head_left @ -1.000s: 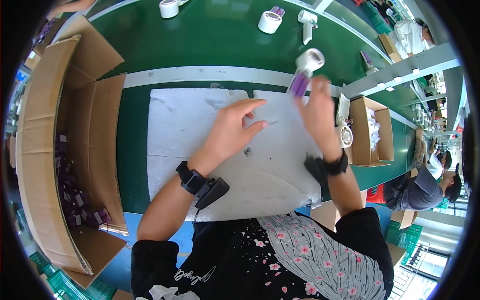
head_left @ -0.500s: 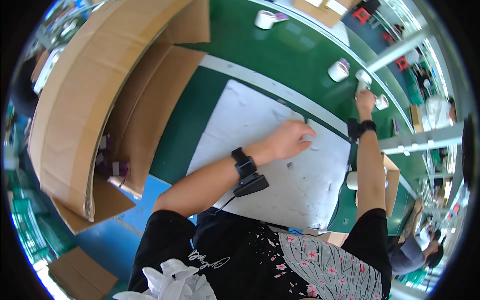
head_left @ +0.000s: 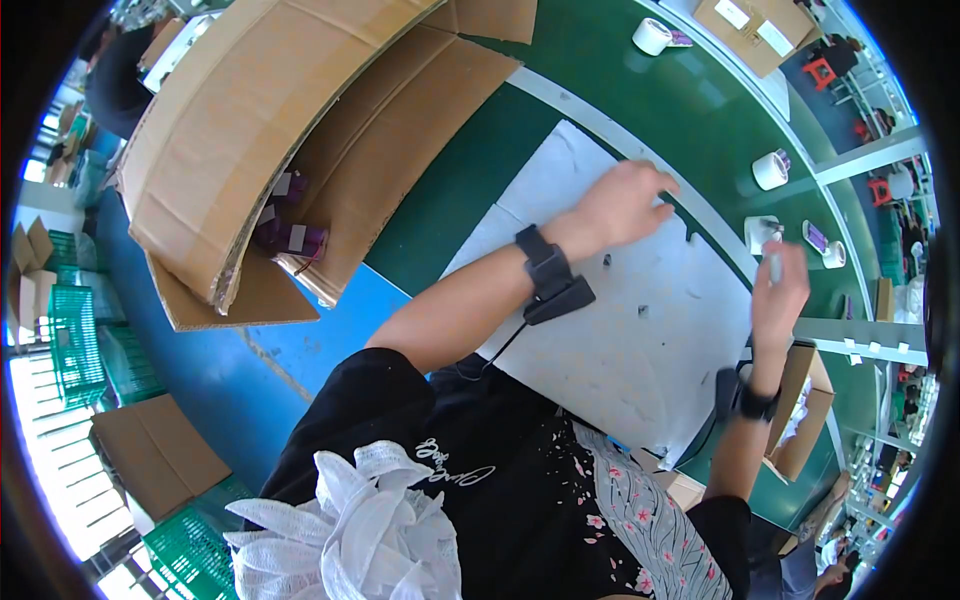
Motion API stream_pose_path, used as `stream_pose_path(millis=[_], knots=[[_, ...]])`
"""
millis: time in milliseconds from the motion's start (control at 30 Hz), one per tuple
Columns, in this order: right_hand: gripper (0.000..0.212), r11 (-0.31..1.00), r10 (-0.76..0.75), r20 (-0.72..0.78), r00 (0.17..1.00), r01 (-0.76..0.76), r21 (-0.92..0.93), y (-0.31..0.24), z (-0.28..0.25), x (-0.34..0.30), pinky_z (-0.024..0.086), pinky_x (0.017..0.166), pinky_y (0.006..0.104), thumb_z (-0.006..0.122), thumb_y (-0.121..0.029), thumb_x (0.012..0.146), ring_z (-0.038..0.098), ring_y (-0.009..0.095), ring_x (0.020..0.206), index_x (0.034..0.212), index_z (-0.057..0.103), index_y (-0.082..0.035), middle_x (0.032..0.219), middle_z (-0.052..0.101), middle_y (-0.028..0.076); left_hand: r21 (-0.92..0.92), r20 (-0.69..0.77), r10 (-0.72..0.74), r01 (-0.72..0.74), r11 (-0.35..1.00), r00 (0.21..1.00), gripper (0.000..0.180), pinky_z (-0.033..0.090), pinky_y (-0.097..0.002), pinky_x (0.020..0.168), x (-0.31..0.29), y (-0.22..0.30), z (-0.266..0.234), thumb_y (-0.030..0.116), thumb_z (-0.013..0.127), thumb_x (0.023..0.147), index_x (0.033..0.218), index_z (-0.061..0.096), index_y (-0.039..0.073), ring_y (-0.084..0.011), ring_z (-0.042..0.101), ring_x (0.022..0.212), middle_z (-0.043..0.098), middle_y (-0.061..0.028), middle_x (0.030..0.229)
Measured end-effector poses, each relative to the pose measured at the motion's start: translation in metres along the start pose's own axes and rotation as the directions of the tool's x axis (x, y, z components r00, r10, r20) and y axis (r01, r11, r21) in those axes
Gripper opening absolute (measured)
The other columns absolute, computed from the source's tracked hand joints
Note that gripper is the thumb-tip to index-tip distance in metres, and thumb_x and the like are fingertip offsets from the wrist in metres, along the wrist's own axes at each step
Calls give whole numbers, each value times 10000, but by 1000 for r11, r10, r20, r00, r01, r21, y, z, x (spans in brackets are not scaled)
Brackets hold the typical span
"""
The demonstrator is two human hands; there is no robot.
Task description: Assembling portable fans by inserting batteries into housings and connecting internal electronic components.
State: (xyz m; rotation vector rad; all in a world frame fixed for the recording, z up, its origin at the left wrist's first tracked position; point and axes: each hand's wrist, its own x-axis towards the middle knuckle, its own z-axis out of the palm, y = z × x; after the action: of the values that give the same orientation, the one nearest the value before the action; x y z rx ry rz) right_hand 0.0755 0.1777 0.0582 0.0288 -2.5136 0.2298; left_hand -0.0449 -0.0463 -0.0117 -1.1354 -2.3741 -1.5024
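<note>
My left hand [head_left: 630, 200] hovers over the far part of the white foam mat [head_left: 610, 310], fingers apart and slightly curled, with nothing in them. My right hand [head_left: 782, 290] is raised past the mat's right side, its fingers closed on a small whitish piece; motion and size hide its kind. Just beyond those fingers, on the green tabletop, stands a white roll-shaped thing [head_left: 760, 232]. To its right lie a purple-and-white labelled piece [head_left: 815, 237] and another white roll [head_left: 834, 255]. Each wrist wears a black strap with a small black device.
A large open cardboard box [head_left: 270, 120] stands at the left, several purple pieces [head_left: 298, 238] inside. Further white rolls [head_left: 770, 170] sit along the far table. A smaller open carton [head_left: 805, 410] is at the right. Green crates [head_left: 75, 340] stand on the blue floor.
My right hand has drawn back from the far white rolls toward the mat with a small whitish piece. My left hand stays open over the mat. The whole view has shifted.
</note>
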Motion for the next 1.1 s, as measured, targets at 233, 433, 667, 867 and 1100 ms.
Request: stream_pose_path(millis=[233, 433, 667, 867, 1100], knots=[[243, 964, -238, 354, 904, 177, 197, -43, -31, -67, 458, 677, 369, 631, 80, 653, 553, 295, 755, 846, 614, -67, 792, 555, 86, 613, -373, -262, 449, 650, 890, 396, 477, -439, 842, -71, 47, -131, 229, 703, 804, 1172, 614, 115, -365, 566, 1005, 606, -168, 1040], [193, 817, -300, 263, 917, 104, 567, -32, -9, -90, 463, 667, 361, 695, 1, 665, 560, 257, 719, 837, 638, -66, 765, 569, 57, 677, -531, -645, 733, 67, 549, 510, 372, -501, 1016, -157, 54, -166, 290, 609, 864, 1348, 495, 174, -388, 450, 1221, 394, -191, 1363], [152, 691, -94, -22, 995, 81, 718, -20, -2, -116, 458, 582, 336, 693, 18, 681, 569, 241, 645, 813, 646, -43, 737, 594, 71, 694, -529, -582, 709, 122, 618, 451, 443, -440, 951, -176, 32, -179, 104, 581, 820, 1270, 573, 142, -341, 546, 1128, 536, -196, 1203], [135, 675, 2, -39, 999, 27, 737, -20, -2, -122, 449, 548, 322, 697, 26, 684, 570, 238, 619, 794, 638, -24, 715, 598, 81, 728, -437, -425, 590, 350, 792, 327, 503, -403, 809, -189, 3, -204, -2, 581, 781, 1093, 658, 57, -370, 620, 903, 597, -174, 1011], [295, 750, 52, -172, 984, 75, 657, -20, -2, -106, 474, 595, 331, 725, -3, 677, 594, 268, 715, 956, 628, -7, 882, 610, 135, 352, -304, -195, 300, 887, 932, 305, 523, -292, 678, -86, 87, -122, -128, 548, 769, 999, 689, 14, -230, 662, 807, 647, -154, 922]])
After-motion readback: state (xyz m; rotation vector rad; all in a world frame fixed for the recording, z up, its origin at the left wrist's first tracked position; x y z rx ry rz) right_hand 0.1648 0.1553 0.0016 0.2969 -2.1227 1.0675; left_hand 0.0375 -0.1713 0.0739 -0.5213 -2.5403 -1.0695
